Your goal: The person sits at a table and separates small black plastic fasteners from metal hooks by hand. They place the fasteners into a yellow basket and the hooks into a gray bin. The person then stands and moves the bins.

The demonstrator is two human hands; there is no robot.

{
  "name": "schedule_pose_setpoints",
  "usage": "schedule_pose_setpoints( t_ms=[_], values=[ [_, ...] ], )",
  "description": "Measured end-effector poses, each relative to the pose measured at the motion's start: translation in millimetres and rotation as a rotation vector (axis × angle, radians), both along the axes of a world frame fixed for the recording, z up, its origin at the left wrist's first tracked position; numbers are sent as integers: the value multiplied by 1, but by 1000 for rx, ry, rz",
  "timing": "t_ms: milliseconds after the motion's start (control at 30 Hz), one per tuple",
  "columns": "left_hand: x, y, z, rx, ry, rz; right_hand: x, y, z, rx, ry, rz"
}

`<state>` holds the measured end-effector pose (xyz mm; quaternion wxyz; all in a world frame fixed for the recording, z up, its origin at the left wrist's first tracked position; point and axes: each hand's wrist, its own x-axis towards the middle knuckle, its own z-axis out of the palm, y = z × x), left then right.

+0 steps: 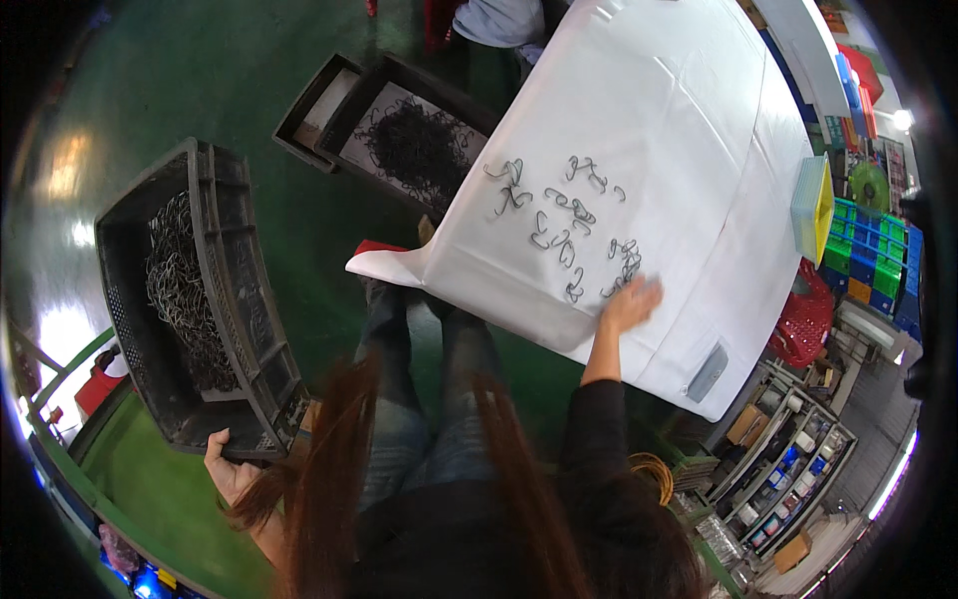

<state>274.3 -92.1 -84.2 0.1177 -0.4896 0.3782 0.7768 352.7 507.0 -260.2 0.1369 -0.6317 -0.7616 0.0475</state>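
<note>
At the near end of a large black plastic crate on the left, my left hand has its fingers curled over the rim. A heap of thin grey metal hooks lies inside that crate. Over the white-covered table my right hand is stretched out, slightly blurred, with no object visible in it. Just beyond its fingers and wrist lies a small cluster of bent metal hooks. More S-shaped hooks are scattered in loose groups toward the table's left edge.
Beside the table's left edge, a dark crate on the green floor holds a pile of black hooks. Another person's clothed leg shows at the top. Yellow trays, a red basket and a parts rack stand to the right.
</note>
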Motion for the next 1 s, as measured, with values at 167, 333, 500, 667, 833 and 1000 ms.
schedule_pose_setpoints(
  t_ms=[167, 333, 500, 667, 833, 1000],
  values=[
    [1, 22, 14, -430, 402, -503, -109, 23, -2, -62, 183, 517],
    [-5, 32, 27, -368, 305, -412, -183, -28, 7, 0, 190, 803],
    [-5, 32, 28, -441, 227, -365, -229, -74, 17, -10, 236, 944],
    [-4, 18, 24, -585, 476, -555, -271, -121, 18, -12, 246, 1138],
    [-8, 6, 16, -367, 236, -401, -290, -88, 21, 209, 190, 1061],
    [-9, -9, 8, -452, 91, -378, -255, -53, 25, 23, 25, 847]
  ],
)
